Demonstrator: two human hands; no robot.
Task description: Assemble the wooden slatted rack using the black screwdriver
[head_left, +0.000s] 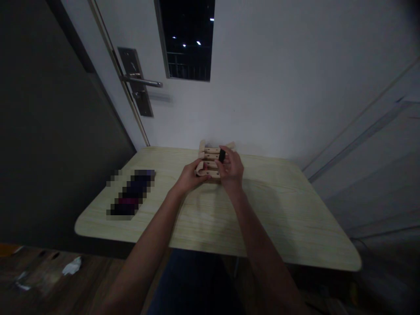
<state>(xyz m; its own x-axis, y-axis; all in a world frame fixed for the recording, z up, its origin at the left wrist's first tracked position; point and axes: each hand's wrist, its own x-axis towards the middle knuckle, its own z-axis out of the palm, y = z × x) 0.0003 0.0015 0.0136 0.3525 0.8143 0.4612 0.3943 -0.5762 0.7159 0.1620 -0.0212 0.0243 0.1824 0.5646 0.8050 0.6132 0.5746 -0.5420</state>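
Note:
A small wooden rack (208, 156) made of light slats stands on the pale wood table (269, 218), near its far edge. My left hand (189, 176) is closed on the rack's lower left end. My right hand (231, 168) sits at the rack's right side and pinches a small black block (222, 155) against the slats. Both forearms reach forward over the table's middle.
A dark, blurred-out flat object (131, 197) lies on the table's left part. Behind the table is a white door with a metal lever handle (141, 81) and a dark glass pane (187, 39). A scrap of white paper (72, 266) lies on the wooden floor at lower left.

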